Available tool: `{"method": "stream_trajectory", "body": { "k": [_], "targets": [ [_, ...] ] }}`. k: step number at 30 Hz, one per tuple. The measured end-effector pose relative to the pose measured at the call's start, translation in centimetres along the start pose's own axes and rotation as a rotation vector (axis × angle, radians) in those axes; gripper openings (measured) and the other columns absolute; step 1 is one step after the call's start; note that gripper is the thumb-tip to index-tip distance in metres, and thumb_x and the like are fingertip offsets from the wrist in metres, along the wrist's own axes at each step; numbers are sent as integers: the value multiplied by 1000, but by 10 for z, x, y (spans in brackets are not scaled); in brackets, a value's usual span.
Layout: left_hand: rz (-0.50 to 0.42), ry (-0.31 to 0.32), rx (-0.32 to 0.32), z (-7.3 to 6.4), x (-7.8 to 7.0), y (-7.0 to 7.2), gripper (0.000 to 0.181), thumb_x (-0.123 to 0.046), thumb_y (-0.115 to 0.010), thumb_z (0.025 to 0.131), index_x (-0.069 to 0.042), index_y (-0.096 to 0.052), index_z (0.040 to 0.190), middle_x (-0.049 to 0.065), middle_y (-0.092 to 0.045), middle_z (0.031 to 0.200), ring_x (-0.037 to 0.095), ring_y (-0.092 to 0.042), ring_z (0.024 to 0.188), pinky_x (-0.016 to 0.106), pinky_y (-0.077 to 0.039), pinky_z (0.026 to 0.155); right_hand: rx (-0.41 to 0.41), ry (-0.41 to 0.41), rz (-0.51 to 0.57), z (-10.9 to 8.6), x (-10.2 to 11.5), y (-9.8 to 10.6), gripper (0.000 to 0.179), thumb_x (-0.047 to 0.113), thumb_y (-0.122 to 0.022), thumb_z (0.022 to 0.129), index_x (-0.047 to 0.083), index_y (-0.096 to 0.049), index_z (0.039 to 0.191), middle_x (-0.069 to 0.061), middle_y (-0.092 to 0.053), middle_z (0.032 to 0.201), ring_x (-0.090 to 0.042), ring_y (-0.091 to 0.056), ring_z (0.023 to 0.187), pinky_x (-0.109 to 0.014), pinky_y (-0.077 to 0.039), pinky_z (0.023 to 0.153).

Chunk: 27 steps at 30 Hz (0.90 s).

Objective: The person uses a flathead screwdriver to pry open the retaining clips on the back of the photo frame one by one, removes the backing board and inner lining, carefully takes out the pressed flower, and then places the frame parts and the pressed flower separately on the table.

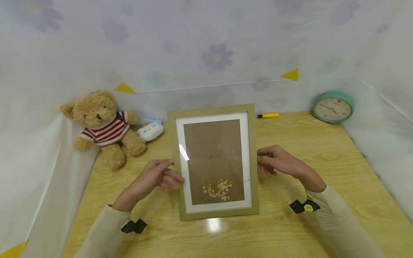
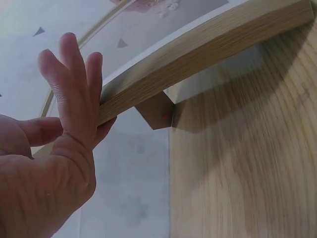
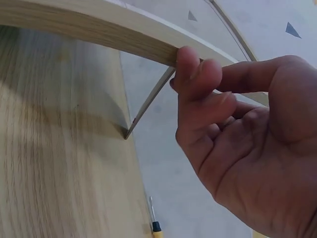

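A picture frame (image 1: pixel 254 161) of light wood stands upright, leaning slightly back, with a white mat and small pale dried flowers low on a brown backing. Behind it, a support leg (image 2: pixel 157 110) reaches the tabletop. At the frame's left side is my left hand (image 1: pixel 158 175), its fingers spread and mostly straight, touching the edge; one fingertip shows beneath the rail in the left wrist view. My right hand (image 1: pixel 279 161) holds the opposite side, fingers curled with tips at the edge. Its thumb side partly overlaps the frame in the right wrist view.
Left of the frame sits a teddy bear (image 1: pixel 108 130) in a striped shirt, beside a small white plush (image 1: pixel 151 131). A yellow-handled screwdriver (image 1: pixel 269 115) lies at the wooden table's (image 1: pixel 300 236) back edge. A green round clock (image 1: pixel 333 107) stands at the back right.
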<state>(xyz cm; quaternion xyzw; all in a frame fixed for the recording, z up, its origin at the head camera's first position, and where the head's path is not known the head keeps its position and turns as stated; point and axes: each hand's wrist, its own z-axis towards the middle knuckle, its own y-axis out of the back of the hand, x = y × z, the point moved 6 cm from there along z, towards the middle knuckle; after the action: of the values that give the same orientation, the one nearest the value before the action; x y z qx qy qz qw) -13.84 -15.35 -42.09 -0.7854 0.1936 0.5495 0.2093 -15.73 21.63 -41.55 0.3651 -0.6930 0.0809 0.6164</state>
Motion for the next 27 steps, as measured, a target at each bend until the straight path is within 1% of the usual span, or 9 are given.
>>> {"method": "stream_trajectory", "body": {
  "k": [2,4,6,8,10,13,16,20,27],
  "targets": [
    [10,8,-3,0,-2,-1,61,-39,-40,109,11,-36,143,16,-76,96,21,-74,71,32,-56,55,5,14,0,0,2,0,34,14,-43,108,-6,-65,92,-23,-65,76,-19,-50,48,-35,-45,44],
    [16,11,-1,0,-4,-2,57,-38,-39,109,11,-39,140,17,-75,97,22,-74,73,33,-57,56,7,23,13,-1,4,2,33,14,-44,108,-5,-66,91,-18,-66,75,-19,-51,47,-36,-45,43],
    [21,5,4,1,-7,-4,51,-35,-38,110,10,-45,131,18,-75,98,22,-74,74,33,-58,57,15,35,25,-2,7,2,33,14,-45,107,-6,-65,92,-16,-66,74,-20,-51,47,-36,-45,42],
    [27,0,12,1,-9,-6,46,-34,-37,110,10,-49,119,19,-75,98,23,-75,75,34,-58,59,16,37,10,-2,8,2,34,17,-48,107,-8,-64,91,-13,-66,72,-20,-50,46,-37,-44,42],
    [32,-1,25,2,-10,-7,45,-34,-37,110,9,-50,114,21,-74,99,25,-75,78,36,-59,63,11,35,-17,-2,10,2,36,21,-50,107,-7,-63,88,-11,-64,69,-22,-49,44,-37,-43,42],
    [48,6,35,1,-12,-8,47,-34,-38,110,10,-52,118,22,-73,100,27,-75,82,43,-60,71,-9,26,-65,-1,11,1,35,23,-53,106,-2,-63,84,-10,-62,67,-23,-47,43,-38,-42,42],
    [66,9,31,-1,-13,-8,49,-33,-38,110,12,-53,122,23,-73,101,29,-74,86,46,-59,75,-28,23,-86,0,12,0,32,23,-53,106,2,-63,84,-9,-62,66,-22,-48,43,-38,-42,43],
    [76,9,15,-3,-14,-7,49,-32,-38,111,14,-54,117,24,-73,100,31,-74,87,48,-58,77,-36,23,-99,1,13,-1,33,24,-52,106,3,-63,83,-7,-61,66,-18,-49,44,-36,-44,44],
    [107,-16,-10,-5,-19,-8,48,-30,-38,111,15,-56,113,25,-72,98,30,-74,85,52,-56,78,-38,41,-106,0,18,-3,35,25,-52,106,1,-63,83,-7,-60,68,-18,-50,47,-35,-46,45]
  ]
}}
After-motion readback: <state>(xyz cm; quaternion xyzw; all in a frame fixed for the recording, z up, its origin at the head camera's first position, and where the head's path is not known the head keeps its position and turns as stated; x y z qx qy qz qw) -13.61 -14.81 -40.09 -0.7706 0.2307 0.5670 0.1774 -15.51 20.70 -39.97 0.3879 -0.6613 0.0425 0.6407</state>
